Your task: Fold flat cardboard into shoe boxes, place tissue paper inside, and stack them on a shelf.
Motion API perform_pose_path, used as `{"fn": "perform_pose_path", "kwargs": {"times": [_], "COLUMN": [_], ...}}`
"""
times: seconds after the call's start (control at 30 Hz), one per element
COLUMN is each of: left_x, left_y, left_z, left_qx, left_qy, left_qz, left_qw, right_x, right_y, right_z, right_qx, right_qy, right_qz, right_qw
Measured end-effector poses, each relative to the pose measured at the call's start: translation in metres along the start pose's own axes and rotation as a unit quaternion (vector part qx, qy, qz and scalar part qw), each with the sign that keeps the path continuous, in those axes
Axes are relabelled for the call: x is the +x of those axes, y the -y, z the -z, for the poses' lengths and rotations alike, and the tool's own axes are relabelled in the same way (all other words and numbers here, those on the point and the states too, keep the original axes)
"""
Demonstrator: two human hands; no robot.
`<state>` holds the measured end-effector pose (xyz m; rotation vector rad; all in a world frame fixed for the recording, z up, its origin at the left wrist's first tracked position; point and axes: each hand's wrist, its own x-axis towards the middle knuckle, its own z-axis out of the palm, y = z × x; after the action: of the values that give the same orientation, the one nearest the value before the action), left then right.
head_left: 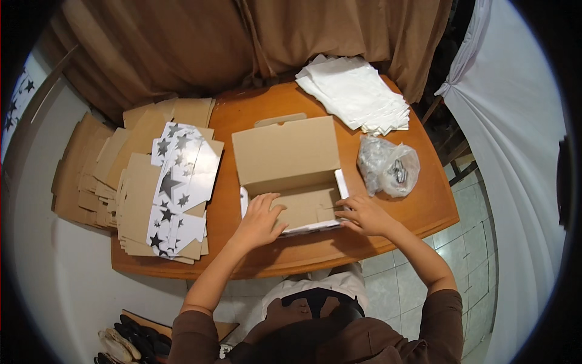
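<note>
An open cardboard box stands in the middle of the table, brown inside and white outside, its lid raised at the far side. My left hand is bent over the near left corner, with the fingers reaching inside and the thumb by the front wall. At the near right corner, my right hand has its fingers curled over the wall. Both hands grip the box by these corners. Parts of the side walls are hidden beneath them.
Flat cardboard blanks are piled on the left, with a white star-printed blank on top. White paper sheets lie at the far right. Nearer is a clear plastic bag with small dark items. The wooden table ends close to my body.
</note>
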<state>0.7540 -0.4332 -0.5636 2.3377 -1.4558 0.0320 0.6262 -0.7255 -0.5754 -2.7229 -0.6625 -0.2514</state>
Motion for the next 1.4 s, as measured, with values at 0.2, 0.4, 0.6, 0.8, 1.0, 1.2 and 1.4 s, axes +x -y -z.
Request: {"fn": "perform_pose_path", "kwargs": {"times": [0.2, 0.4, 0.6, 0.8, 1.0, 1.2, 1.4], "left_x": [0.148, 0.304, 0.383, 0.402, 0.407, 0.412, 0.416], "left_y": [-0.058, -0.072, -0.024, 0.018, 0.029, 0.02, 0.002], "left_z": [-0.051, -0.104, -0.172, -0.202, -0.217, -0.207, -0.172], "left_qx": [-0.097, -0.04, 0.07, 0.109, 0.153, 0.092, 0.085], "left_qy": [-0.093, -0.112, -0.047, -0.069, -0.073, -0.115, -0.278], "left_qz": [-0.038, -0.001, 0.124, 0.189, 0.149, 0.145, 0.125], "left_qw": [0.99, 0.993, 0.989, 0.973, 0.974, 0.978, 0.949], "right_x": [0.012, 0.03, 0.039, 0.053, 0.061, 0.061, 0.069], "right_y": [-0.086, -0.219, -0.326, -0.369, -0.384, -0.391, -0.374], "right_z": [0.022, 0.052, 0.031, 0.0, -0.009, 0.002, 0.027], "right_qx": [0.019, -0.018, -0.035, -0.019, -0.011, 0.02, -0.058], "right_qy": [-0.132, -0.141, -0.138, -0.155, -0.181, -0.202, -0.226], "right_qz": [-0.043, -0.105, -0.131, -0.121, -0.093, -0.097, -0.047], "right_qw": [0.99, 0.984, 0.981, 0.98, 0.979, 0.974, 0.971]}}
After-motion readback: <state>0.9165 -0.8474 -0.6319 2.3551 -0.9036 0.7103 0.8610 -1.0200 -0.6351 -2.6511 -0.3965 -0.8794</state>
